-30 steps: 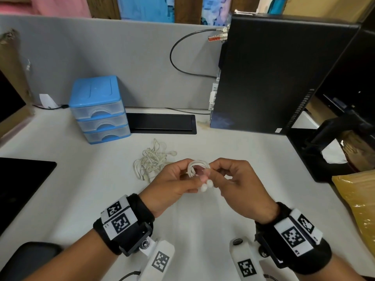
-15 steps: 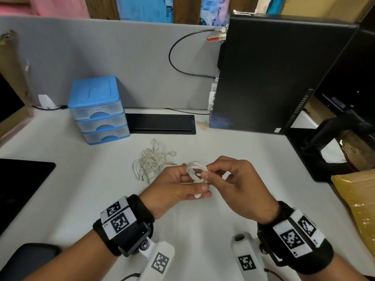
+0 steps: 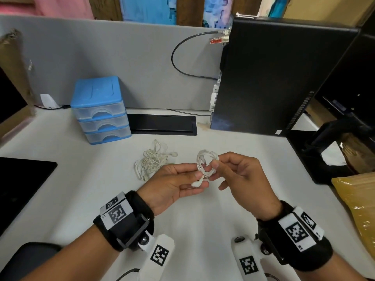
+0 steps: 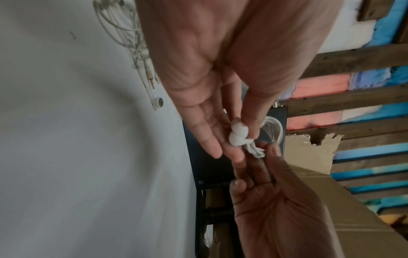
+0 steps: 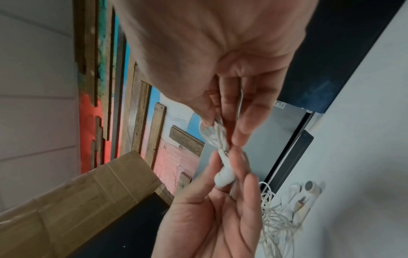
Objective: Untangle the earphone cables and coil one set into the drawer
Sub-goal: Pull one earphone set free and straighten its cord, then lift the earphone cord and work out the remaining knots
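Note:
A small coil of white earphone cable [image 3: 207,160] is held above the desk between both hands. My right hand [image 3: 215,168] pinches the coil's lower part between thumb and forefinger [image 5: 223,130]. My left hand [image 3: 199,180] lies palm up, its thumb pressing the coil's two earbuds [image 4: 237,137] onto its straightened fingers. A second set of earphones [image 3: 152,161] lies in a loose tangle on the desk just left of the hands, with its plug and buds showing [image 5: 304,193]. The blue three-drawer unit [image 3: 99,110] stands at the back left with all drawers closed.
A black computer tower [image 3: 284,78] stands at the back right and a black cable hatch [image 3: 162,124] lies beside the drawers. A black pad [image 3: 20,185] is at the left, a monitor foot [image 3: 334,142] and a yellow bag [image 3: 361,209] at the right. A grey partition [image 3: 121,57] closes the back.
The left hand has turned palm up and straightened its fingers, the earbuds now under its thumb. The coil has moved a little to the right and stands up as an open loop.

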The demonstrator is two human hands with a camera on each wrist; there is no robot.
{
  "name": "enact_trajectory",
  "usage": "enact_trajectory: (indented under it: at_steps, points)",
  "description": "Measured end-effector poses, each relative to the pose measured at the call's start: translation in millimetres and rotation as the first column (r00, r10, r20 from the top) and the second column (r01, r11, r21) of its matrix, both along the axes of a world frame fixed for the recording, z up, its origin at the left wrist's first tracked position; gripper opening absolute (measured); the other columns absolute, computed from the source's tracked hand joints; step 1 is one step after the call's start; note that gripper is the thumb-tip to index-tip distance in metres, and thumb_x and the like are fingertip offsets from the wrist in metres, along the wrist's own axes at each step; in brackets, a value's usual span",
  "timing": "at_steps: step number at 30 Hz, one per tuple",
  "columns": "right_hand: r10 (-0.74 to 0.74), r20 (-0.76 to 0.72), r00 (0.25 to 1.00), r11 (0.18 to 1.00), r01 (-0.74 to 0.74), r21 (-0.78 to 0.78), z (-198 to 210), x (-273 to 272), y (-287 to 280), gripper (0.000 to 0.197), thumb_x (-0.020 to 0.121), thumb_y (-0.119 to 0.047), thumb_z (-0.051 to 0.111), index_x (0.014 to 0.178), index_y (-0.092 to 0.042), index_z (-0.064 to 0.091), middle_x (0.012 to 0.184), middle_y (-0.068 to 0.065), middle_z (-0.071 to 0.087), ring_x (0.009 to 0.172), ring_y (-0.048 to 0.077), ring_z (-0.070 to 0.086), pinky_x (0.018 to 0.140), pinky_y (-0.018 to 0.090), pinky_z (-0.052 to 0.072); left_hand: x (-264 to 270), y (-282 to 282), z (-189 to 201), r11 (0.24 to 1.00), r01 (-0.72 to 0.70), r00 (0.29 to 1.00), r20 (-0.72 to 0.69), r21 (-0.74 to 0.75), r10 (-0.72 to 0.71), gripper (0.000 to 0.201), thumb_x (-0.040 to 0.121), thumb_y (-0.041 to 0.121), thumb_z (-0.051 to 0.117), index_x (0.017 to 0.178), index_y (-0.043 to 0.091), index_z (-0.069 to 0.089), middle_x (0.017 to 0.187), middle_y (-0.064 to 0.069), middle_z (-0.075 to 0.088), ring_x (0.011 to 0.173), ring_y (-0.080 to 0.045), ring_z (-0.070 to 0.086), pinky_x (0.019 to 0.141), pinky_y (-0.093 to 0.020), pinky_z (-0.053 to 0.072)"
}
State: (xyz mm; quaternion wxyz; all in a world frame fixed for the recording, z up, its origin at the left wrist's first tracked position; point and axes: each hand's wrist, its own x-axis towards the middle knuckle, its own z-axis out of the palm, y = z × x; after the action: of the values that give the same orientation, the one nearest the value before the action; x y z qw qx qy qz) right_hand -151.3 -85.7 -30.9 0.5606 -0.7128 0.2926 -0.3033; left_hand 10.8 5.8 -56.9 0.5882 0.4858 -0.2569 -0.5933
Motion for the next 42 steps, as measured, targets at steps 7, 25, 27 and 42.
enact_trajectory:
  at_steps: [7, 25, 27, 42]
  points:
    - [0.021, -0.248, 0.969, 1.000, -0.014, 0.028, -8.1, 1.3, -35.9, 0.017, 0.093, -0.010, 0.064, 0.081, -0.001, 0.072, 0.071, 0.006, 0.074, 0.061, 0.010, 0.066, 0.051, 0.021, 0.047, 19.8, -4.4, 1.3, 0.989, -0.138, 0.963, 0.238, 0.046, 0.123, 0.023, 0.091, 0.023, 0.064, 0.111, 0.016, 0.070, 0.106, -0.004, 0.075, 0.091, -0.018, 0.073, 0.075, -0.027, 0.057]
    - [0.022, -0.721, 0.692, 0.970, -0.188, -0.151, -36.9, 19.9, -112.3, 0.014, 0.084, -0.034, 0.073, 0.090, -0.021, 0.075, 0.090, -0.007, 0.070, 0.085, 0.010, 0.063, 0.077, 0.022, 0.050, 34.1, -7.0, -10.3, 0.974, -0.201, 0.917, 0.370, 0.106, 0.149, 0.013, 0.091, 0.016, 0.065, 0.101, 0.016, 0.073, 0.094, 0.001, 0.077, 0.080, -0.014, 0.071, 0.072, -0.027, 0.053]
    - [0.001, -0.674, 0.738, 0.983, -0.126, -0.137, -34.2, 12.8, -115.0, 0.016, 0.087, -0.033, 0.071, 0.089, -0.017, 0.075, 0.082, -0.003, 0.069, 0.073, 0.011, 0.061, 0.066, 0.020, 0.046, 38.0, -7.2, -8.4, 0.974, -0.207, 0.902, 0.403, 0.092, 0.154, 0.014, 0.091, 0.014, 0.065, 0.102, 0.015, 0.073, 0.093, 0.001, 0.077, 0.077, -0.014, 0.070, 0.069, -0.026, 0.052]
    - [0.055, -0.470, 0.881, 0.979, -0.140, -0.147, -6.0, 49.7, -81.0, 0.012, 0.091, -0.023, 0.065, 0.091, -0.015, 0.074, 0.089, 0.008, 0.073, 0.069, 0.013, 0.064, 0.052, 0.015, 0.045, 110.1, -12.3, -12.4, 0.864, -0.389, 0.522, 0.849, 0.320, -0.080, 0.033, 0.070, 0.024, 0.086, 0.098, 0.023, 0.068, 0.101, 0.000, 0.068, 0.092, -0.017, 0.063, 0.081, -0.025, 0.048]
